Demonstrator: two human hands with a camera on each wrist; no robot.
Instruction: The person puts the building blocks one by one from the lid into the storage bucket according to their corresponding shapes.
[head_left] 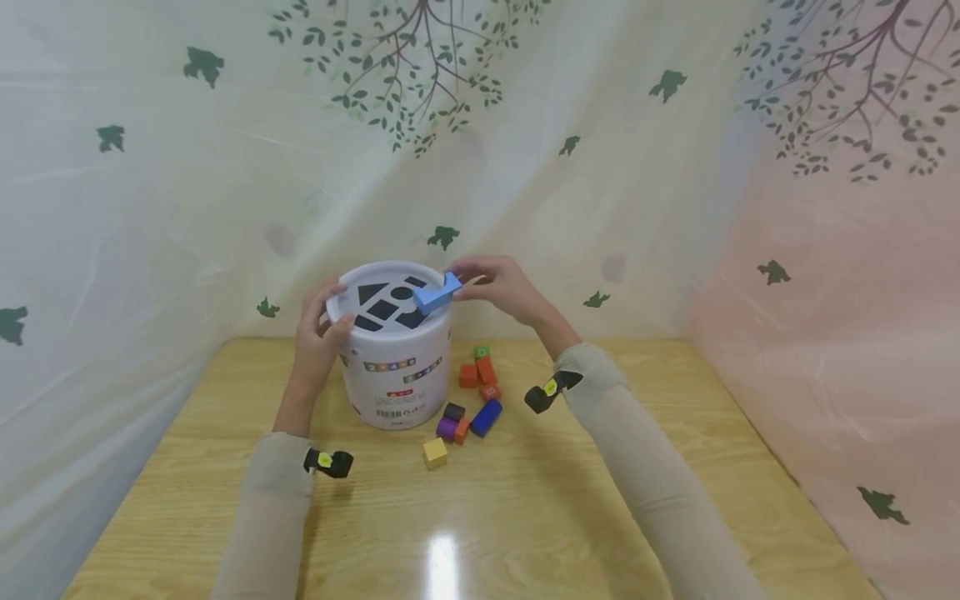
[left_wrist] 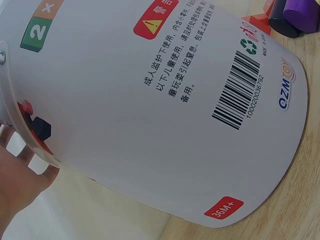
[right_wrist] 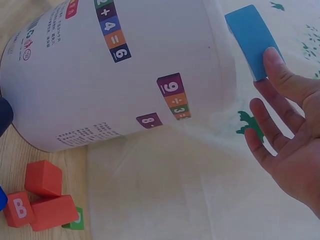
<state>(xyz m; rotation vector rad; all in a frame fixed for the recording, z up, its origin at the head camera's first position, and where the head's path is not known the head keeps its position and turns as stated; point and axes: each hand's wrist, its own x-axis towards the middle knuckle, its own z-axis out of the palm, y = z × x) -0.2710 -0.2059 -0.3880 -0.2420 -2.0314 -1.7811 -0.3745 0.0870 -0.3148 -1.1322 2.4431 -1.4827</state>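
Note:
A white bucket [head_left: 396, 375] with printed sums stands upright, its lid [head_left: 358, 271] cut with dark shaped holes. My left hand [head_left: 318, 329] grips the lid's rim at the left, thumb at the near side and fingers farther back. Between thumb and fingertips my right hand [head_left: 498, 287] pinches a light blue notched block [head_left: 438, 296] over the lid's right edge. In the right wrist view the blue block [right_wrist: 252, 37] shows a flat side by the rim, and the other fingers of the right hand [right_wrist: 295, 125] are spread loosely.
Right of the bucket lie red blocks [head_left: 487, 371], a green block [head_left: 482, 352] and a dark blue block [head_left: 486, 417]. Closer in are a black block [head_left: 453, 412], a purple block [head_left: 447, 429] and a yellow cube [head_left: 434, 453]. A leaf-patterned curtain [head_left: 525, 200] hangs behind the wooden table [head_left: 375, 533].

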